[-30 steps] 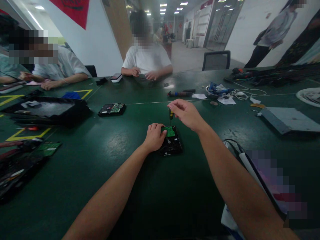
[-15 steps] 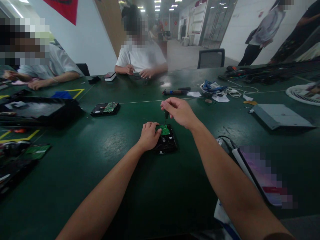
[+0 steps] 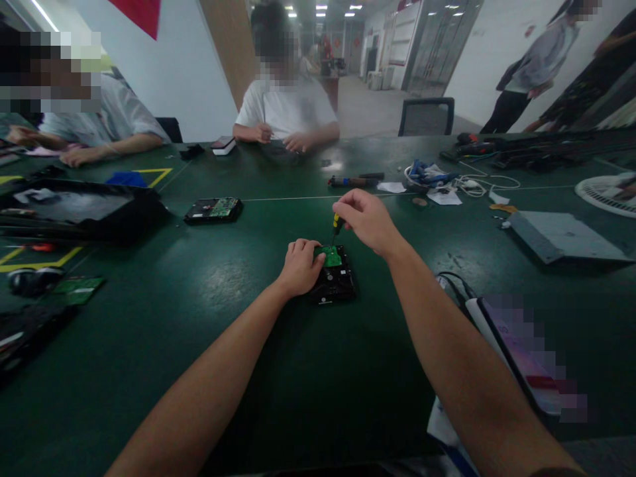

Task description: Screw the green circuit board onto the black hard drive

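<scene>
**Screwdriver stays on the drive's board**

Over the last second little has moved: the right hand has kept its pinch on the screwdriver, whose yellow-and-black handle now shows more plainly below the fingers than half a second ago. The tip remains down on the green board at the far end of the hard drive. That steadiness suggests one screw is being worked rather than the tool moving on.

The right hand arches over the tool from above, wrist raised, fingers closed together on the handle top, with the shaft nearly upright and leaning slightly. The left hand lies on the near left edge of the drive, fingers curled and pressed against its side and the board's corner, bracing it. The drive lies flat on the green table, just ahead of both forearms. A second drive lies well apart to the left.
</scene>
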The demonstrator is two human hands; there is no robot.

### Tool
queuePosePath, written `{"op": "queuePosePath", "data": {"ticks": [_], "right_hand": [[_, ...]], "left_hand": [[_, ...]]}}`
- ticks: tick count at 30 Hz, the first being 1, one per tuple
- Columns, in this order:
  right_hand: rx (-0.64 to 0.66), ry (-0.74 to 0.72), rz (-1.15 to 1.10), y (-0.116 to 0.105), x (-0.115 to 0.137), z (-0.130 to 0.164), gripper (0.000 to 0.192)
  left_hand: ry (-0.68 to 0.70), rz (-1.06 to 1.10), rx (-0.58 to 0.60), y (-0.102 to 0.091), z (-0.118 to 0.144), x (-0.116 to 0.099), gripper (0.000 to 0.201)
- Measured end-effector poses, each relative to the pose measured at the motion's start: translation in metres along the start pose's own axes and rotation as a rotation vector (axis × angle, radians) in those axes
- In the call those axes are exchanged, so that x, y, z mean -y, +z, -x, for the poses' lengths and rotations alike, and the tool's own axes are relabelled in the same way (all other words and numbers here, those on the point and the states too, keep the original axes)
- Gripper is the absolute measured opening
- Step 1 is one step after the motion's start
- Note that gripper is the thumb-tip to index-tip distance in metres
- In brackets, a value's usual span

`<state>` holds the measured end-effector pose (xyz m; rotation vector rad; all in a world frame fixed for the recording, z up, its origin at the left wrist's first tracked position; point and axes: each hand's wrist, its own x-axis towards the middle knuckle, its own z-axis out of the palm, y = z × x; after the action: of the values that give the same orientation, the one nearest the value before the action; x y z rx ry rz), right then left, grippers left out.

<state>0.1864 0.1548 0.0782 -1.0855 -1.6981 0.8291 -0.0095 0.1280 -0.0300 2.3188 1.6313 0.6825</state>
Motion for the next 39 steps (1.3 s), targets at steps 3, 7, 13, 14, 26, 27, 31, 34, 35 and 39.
{"op": "queuePosePath", "data": {"ticks": [3, 7, 13, 14, 26, 27, 31, 34, 35, 39], "right_hand": [[0.024, 0.033, -0.035, 0.000, 0.003, 0.001, 0.022], [0.081, 0.024, -0.090, 0.001, 0.006, 0.002, 0.028], [0.111, 0.012, -0.138, 0.002, 0.005, 0.002, 0.026], [0.103, -0.004, -0.111, 0.002, 0.005, 0.002, 0.027], [0.015, -0.003, -0.047, 0.001, -0.002, -0.002, 0.027], [0.026, -0.009, -0.052, 0.002, -0.001, -0.002, 0.029], [0.043, 0.011, -0.077, 0.003, 0.002, 0.000, 0.036], [0.053, 0.040, -0.117, 0.003, 0.001, -0.001, 0.032], [0.061, 0.042, -0.125, 0.003, 0.000, -0.001, 0.030], [0.048, -0.007, -0.077, 0.001, 0.000, -0.001, 0.026]], "left_hand": [[0.004, 0.004, 0.001, -0.001, 0.000, -0.001, 0.035], [0.001, 0.006, -0.003, -0.002, 0.000, -0.002, 0.036], [0.002, -0.003, -0.010, -0.002, 0.000, -0.003, 0.035], [0.002, -0.005, -0.011, -0.002, 0.000, -0.003, 0.035], [-0.009, 0.011, 0.009, -0.004, 0.000, -0.002, 0.037], [-0.009, 0.011, 0.010, -0.004, 0.000, -0.002, 0.038], [-0.015, 0.007, 0.009, -0.002, 0.000, -0.001, 0.038], [-0.012, 0.003, 0.001, 0.000, -0.001, 0.000, 0.038], [-0.009, 0.003, -0.002, 0.000, -0.001, 0.000, 0.038], [-0.007, 0.009, -0.001, -0.001, 0.000, 0.000, 0.036]]}}
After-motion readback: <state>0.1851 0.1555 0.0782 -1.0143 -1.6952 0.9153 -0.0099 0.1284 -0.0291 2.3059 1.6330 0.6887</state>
